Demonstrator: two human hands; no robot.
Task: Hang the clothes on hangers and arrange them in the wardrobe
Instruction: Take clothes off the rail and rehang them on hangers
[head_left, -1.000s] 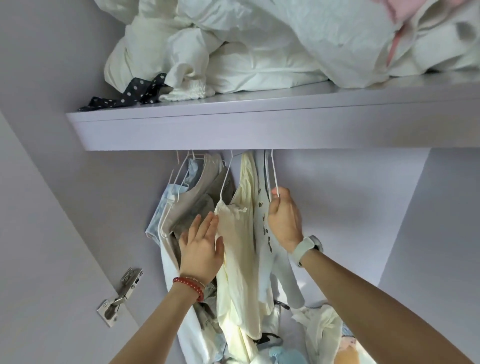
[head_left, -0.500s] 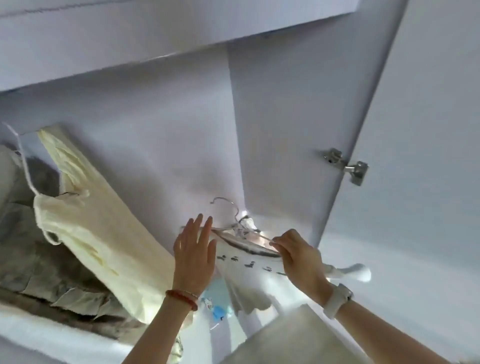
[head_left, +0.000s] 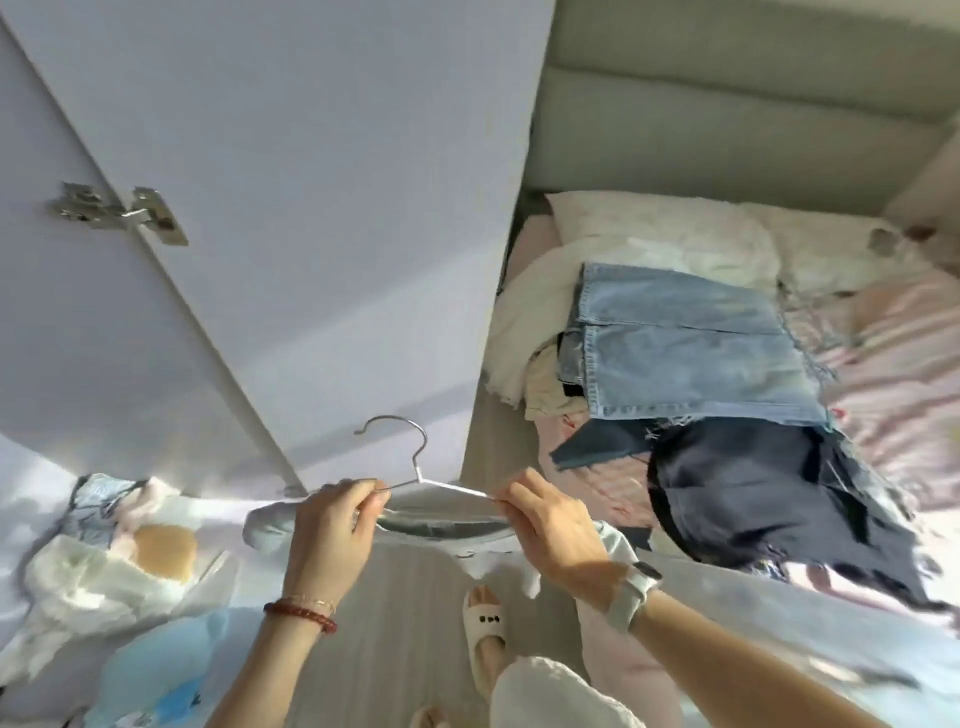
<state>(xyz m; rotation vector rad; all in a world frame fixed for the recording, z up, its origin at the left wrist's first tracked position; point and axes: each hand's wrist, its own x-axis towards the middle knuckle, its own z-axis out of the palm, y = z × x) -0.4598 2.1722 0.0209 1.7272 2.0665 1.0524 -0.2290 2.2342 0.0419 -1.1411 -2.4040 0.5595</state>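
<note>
A thin metal hanger (head_left: 415, 467) with a pale garment (head_left: 447, 527) draped on it hovers in front of me, hook upward. My left hand (head_left: 332, 535) pinches its left shoulder wire. On the other side my right hand (head_left: 550, 530) pinches the right shoulder wire. Both hands hold it beside the open wardrobe door (head_left: 291, 208). Folded light-blue jeans (head_left: 680, 348) top a clothes pile on the bed (head_left: 893, 364), with a dark navy garment (head_left: 769, 493) below them.
A metal hinge (head_left: 119, 213) sits on the wardrobe door at upper left. Soft bundles and a blue item (head_left: 156, 670) lie at lower left. My slippered foot (head_left: 485, 631) stands on the pale floor. A grey headboard (head_left: 727, 114) backs the bed.
The hanger with its garment came off the wardrobe rail. My view swung from the rail to the door and bed. My left hand now pinches the hanger instead of touching hung clothes.
</note>
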